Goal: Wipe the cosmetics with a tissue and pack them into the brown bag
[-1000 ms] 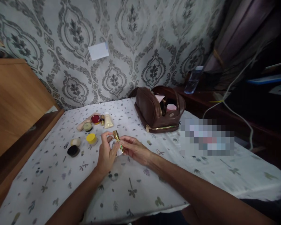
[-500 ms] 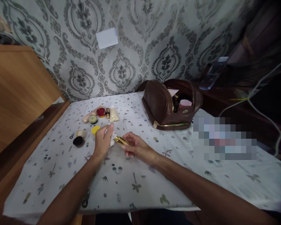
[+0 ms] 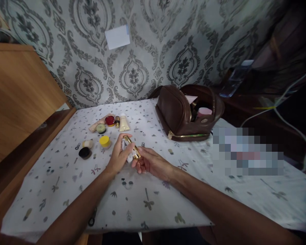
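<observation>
A slim gold tube, like a lipstick (image 3: 137,153), lies slanted between my two hands above the tablecloth. My left hand (image 3: 117,156) is closed on a crumpled white tissue (image 3: 130,158), its thumb laid over the tube. At the tube's lower end, my right hand (image 3: 154,163) grips with thumb and fingers, the fingertips partly hidden. Just left of my left hand stands a yellow-lidded jar (image 3: 104,141). Beyond are a cream squeeze tube (image 3: 124,124), a small black-and-gold bottle (image 3: 117,121), a red jar (image 3: 110,120) and a green-topped jar (image 3: 101,128).
A black-lidded jar (image 3: 84,152) and a cream-coloured jar (image 3: 87,144) stand at the left. An open brown leather bag (image 3: 178,115) sits at the back right. Right of it is a blurred-out patch (image 3: 247,153). A wooden panel (image 3: 22,98) borders the left side.
The gold tube has turned to a steeper slant and now lies against the tissue, under my left thumb. My left hand has moved slightly right, uncovering the yellow-lidded jar.
</observation>
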Available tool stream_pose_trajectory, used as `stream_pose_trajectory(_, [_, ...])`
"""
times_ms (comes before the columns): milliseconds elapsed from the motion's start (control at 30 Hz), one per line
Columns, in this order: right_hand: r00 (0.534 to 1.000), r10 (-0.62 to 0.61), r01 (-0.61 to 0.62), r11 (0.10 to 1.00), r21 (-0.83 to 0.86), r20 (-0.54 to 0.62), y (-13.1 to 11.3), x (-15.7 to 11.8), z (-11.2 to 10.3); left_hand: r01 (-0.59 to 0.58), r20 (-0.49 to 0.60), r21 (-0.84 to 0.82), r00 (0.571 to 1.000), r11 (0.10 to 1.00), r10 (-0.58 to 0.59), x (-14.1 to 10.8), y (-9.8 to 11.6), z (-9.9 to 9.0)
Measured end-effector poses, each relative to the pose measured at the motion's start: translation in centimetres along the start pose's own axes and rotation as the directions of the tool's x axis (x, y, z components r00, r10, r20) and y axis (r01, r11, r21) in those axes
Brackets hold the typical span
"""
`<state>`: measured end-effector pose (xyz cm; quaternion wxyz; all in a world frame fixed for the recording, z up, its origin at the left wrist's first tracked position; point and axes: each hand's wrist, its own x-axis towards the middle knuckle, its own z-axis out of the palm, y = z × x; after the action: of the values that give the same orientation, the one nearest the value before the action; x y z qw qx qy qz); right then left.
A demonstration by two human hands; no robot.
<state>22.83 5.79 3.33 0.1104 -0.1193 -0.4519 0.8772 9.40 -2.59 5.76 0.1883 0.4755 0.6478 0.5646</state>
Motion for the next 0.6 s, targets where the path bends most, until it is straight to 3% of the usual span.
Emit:
stream_pose_trajectory(167, [1.000, -0.004, 0.005, 0.999, -0.033, 0.016, 0.1, 0.0, -0.1, 0.064, 0.117, 0.007, 0.991, 0.998, -0.065, -0.5, -0.1, 0.4])
stream_pose_trajectory(400, [1.000, 0.001, -0.004, 0.994, -0.106, -0.028, -0.1, -0.1, 0.1, -0.013, -0.076, 0.204, 0.997, 0.979, 0.029, 0.2, -0.3, 0.0])
stream_pose_trajectory(500, [1.000, 0.005, -0.008, 0.989, -0.150, -0.020, -0.2, -0.2, 0.2, -0.021, -0.142, 0.169, 0.989, 0.985, 0.045, 0.7, -0.4, -0.3])
stream_pose_trajectory(600, [1.000, 0.001, -0.004, 0.990, -0.140, -0.023, -0.2, -0.2, 0.2, 0.032, -0.185, 0.077, 0.983, 0.996, -0.017, 1.1, -0.7, -0.7])
